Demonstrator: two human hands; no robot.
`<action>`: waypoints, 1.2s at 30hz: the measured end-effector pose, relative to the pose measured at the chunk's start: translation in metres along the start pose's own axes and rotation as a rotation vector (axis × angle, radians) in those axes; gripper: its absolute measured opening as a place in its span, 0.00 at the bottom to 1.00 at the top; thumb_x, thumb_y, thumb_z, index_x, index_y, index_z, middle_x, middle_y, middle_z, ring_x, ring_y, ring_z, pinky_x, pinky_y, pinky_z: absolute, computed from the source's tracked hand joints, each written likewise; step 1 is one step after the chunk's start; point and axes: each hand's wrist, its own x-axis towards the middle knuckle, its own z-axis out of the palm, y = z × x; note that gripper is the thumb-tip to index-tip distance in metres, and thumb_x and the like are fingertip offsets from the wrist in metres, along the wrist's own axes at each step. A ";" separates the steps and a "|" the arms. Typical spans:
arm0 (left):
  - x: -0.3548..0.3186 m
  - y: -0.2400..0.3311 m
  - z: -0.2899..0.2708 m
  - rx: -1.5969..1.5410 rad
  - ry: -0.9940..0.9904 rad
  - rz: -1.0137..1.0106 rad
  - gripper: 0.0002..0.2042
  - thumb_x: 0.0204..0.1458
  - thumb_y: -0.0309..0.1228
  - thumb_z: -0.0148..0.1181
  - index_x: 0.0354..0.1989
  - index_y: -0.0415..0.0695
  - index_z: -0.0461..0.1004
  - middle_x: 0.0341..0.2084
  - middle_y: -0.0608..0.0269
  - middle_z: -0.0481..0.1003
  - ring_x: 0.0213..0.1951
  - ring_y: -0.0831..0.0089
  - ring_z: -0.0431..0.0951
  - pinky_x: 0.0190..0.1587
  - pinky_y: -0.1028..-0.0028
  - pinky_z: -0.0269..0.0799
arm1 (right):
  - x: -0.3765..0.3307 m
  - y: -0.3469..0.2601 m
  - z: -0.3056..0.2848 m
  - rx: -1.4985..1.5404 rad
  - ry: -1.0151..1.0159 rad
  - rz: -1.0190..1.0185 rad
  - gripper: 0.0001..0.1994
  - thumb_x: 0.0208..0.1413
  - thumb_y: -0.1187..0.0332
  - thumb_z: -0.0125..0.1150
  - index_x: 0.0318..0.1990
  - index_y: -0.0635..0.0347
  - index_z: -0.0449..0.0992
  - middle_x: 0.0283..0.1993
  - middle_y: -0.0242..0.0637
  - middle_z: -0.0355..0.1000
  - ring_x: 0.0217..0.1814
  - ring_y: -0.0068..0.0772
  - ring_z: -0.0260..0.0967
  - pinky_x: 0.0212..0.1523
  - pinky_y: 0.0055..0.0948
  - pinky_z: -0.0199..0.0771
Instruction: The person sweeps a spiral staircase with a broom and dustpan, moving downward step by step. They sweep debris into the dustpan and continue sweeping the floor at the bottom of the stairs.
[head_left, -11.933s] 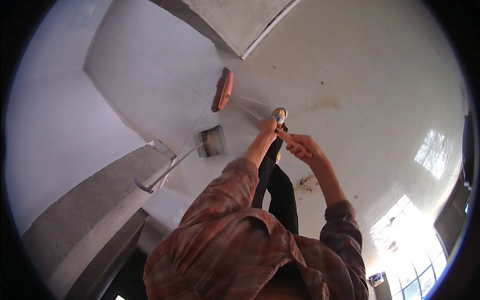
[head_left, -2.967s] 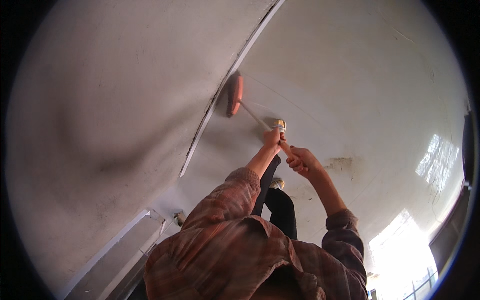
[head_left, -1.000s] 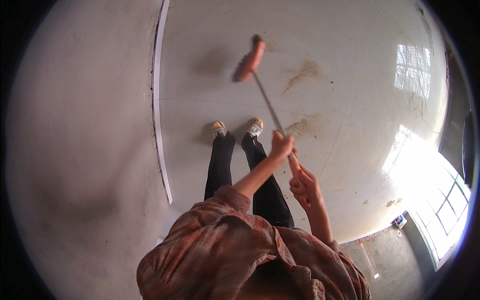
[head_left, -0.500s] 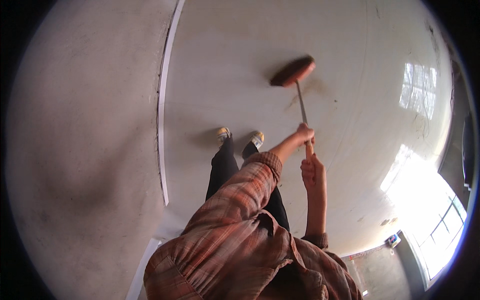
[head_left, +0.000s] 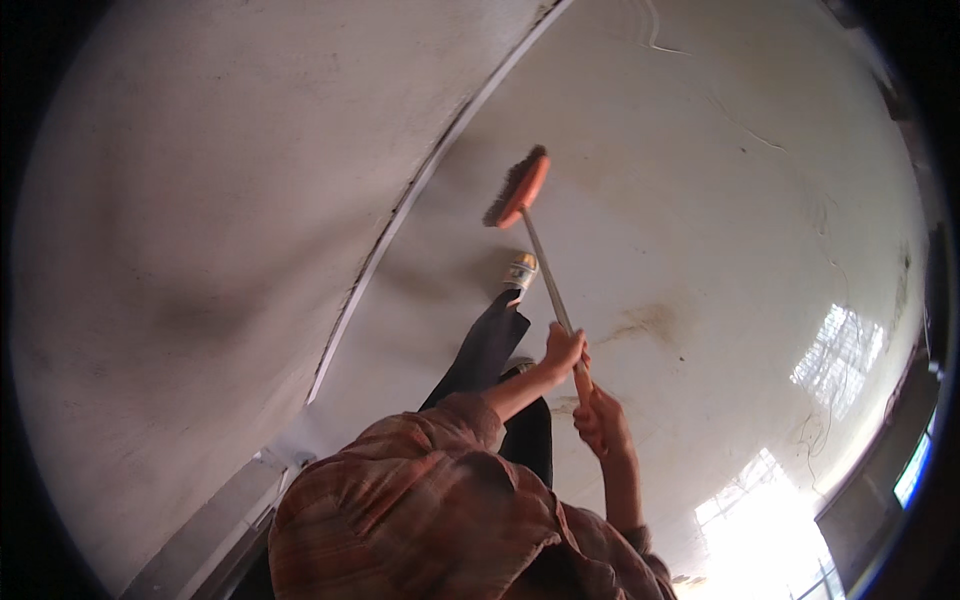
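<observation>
A broom with an orange head [head_left: 528, 187] and dark bristles reaches out in front of me, its bristles turned to the left. Its pale stick [head_left: 547, 270] slants down to my hands. My left hand [head_left: 565, 347] wraps round the stick farther along. Closer to my body, my right hand [head_left: 601, 421] grips the end of the same stick. Whether the bristles touch the floor or hang just above it, I cannot tell.
A pale wall [head_left: 200, 200] with a white skirting strip [head_left: 425, 175] runs along my left. My shoe [head_left: 520, 268] stands on the smooth floor [head_left: 720, 230], close to the broom head. A brown stain [head_left: 645, 320] marks the floor. Window light glares at the lower right.
The broom head has swung left toward the wall and turned more upright. My view has rotated, so the skirting now slants. One foot has stepped forward; both hands keep hold of the stick.
</observation>
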 end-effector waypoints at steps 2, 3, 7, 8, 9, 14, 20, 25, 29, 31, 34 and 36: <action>0.034 0.035 -0.029 -0.142 0.062 -0.024 0.10 0.48 0.23 0.47 0.32 0.39 0.51 0.16 0.58 0.64 0.12 0.69 0.68 0.12 0.67 0.67 | 0.043 -0.033 0.026 -0.126 -0.100 0.066 0.21 0.56 0.57 0.47 0.55 0.54 0.62 0.21 0.29 0.59 0.15 0.14 0.53 0.10 0.11 0.49; 0.056 0.056 -0.046 -0.248 0.065 -0.041 0.09 0.47 0.22 0.46 0.32 0.39 0.52 0.16 0.59 0.64 0.12 0.69 0.66 0.13 0.68 0.66 | 0.075 -0.049 0.042 -0.175 -0.036 0.118 0.20 0.56 0.58 0.47 0.54 0.54 0.61 0.22 0.30 0.59 0.14 0.13 0.52 0.09 0.10 0.48; 0.128 0.131 -0.073 -0.545 0.090 -0.136 0.06 0.46 0.19 0.43 0.31 0.39 0.54 0.16 0.60 0.62 0.12 0.71 0.61 0.15 0.69 0.61 | 0.168 -0.120 0.085 -0.246 -0.175 0.193 0.18 0.54 0.62 0.48 0.52 0.56 0.62 0.24 0.34 0.60 0.14 0.12 0.51 0.08 0.08 0.47; 0.141 0.144 -0.062 -0.578 0.124 -0.089 0.05 0.45 0.18 0.42 0.29 0.39 0.55 0.16 0.60 0.62 0.13 0.72 0.60 0.14 0.70 0.60 | 0.178 -0.139 0.087 -0.301 -0.155 0.214 0.18 0.54 0.63 0.48 0.52 0.56 0.62 0.25 0.34 0.61 0.14 0.12 0.51 0.08 0.08 0.47; 0.154 0.154 -0.042 -0.602 0.174 -0.063 0.04 0.45 0.17 0.41 0.27 0.39 0.55 0.16 0.59 0.61 0.13 0.72 0.60 0.14 0.70 0.59 | 0.184 -0.162 0.087 -0.253 -0.113 0.258 0.19 0.53 0.64 0.48 0.53 0.56 0.62 0.24 0.34 0.60 0.14 0.12 0.49 0.08 0.08 0.48; 0.212 0.231 0.037 -0.349 -0.065 0.057 0.05 0.45 0.16 0.40 0.29 0.35 0.53 0.19 0.55 0.61 0.17 0.70 0.63 0.14 0.70 0.59 | 0.199 -0.234 0.099 -0.160 0.034 -0.040 0.12 0.55 0.63 0.48 0.43 0.59 0.63 0.25 0.33 0.59 0.15 0.09 0.49 0.08 0.06 0.46; 0.223 0.268 0.116 0.131 -0.170 0.029 0.01 0.41 0.15 0.46 0.23 0.29 0.61 0.15 0.53 0.66 0.15 0.69 0.68 0.15 0.68 0.65 | 0.190 -0.242 0.104 0.147 0.177 -0.252 0.10 0.59 0.61 0.45 0.41 0.56 0.60 0.26 0.32 0.59 0.17 0.09 0.50 0.09 0.05 0.46; 0.159 0.245 0.135 0.208 -0.297 0.024 0.05 0.37 0.19 0.50 0.21 0.31 0.61 0.13 0.54 0.65 0.11 0.69 0.68 0.09 0.68 0.61 | 0.131 -0.218 0.116 0.243 0.306 -0.329 0.18 0.59 0.62 0.43 0.55 0.55 0.59 0.25 0.33 0.60 0.16 0.13 0.53 0.10 0.08 0.48; 0.123 0.236 0.109 0.212 -0.147 0.041 0.10 0.40 0.21 0.49 0.30 0.34 0.55 0.17 0.54 0.66 0.12 0.70 0.68 0.10 0.69 0.64 | 0.098 -0.198 0.130 0.208 0.265 -0.212 0.21 0.59 0.61 0.43 0.59 0.53 0.55 0.22 0.32 0.58 0.13 0.14 0.51 0.07 0.11 0.47; 0.135 0.239 0.084 0.308 -0.058 0.070 0.11 0.43 0.21 0.48 0.33 0.36 0.52 0.18 0.52 0.67 0.12 0.69 0.69 0.12 0.69 0.67 | 0.112 -0.194 0.126 0.209 0.088 -0.206 0.21 0.58 0.60 0.44 0.58 0.55 0.56 0.22 0.31 0.59 0.13 0.12 0.50 0.08 0.11 0.47; 0.186 0.240 0.061 0.353 0.079 0.074 0.12 0.43 0.21 0.47 0.33 0.34 0.52 0.18 0.52 0.67 0.12 0.66 0.70 0.12 0.69 0.69 | 0.171 -0.199 0.103 0.356 0.039 -0.118 0.16 0.58 0.61 0.46 0.51 0.55 0.60 0.21 0.28 0.56 0.13 0.09 0.48 0.07 0.08 0.45; 0.201 0.217 0.064 0.586 0.088 -0.014 0.12 0.44 0.21 0.47 0.34 0.32 0.53 0.20 0.50 0.68 0.13 0.64 0.71 0.13 0.69 0.70 | 0.177 -0.187 0.077 0.465 0.067 -0.070 0.12 0.58 0.61 0.46 0.46 0.54 0.62 0.20 0.26 0.55 0.13 0.08 0.46 0.07 0.07 0.45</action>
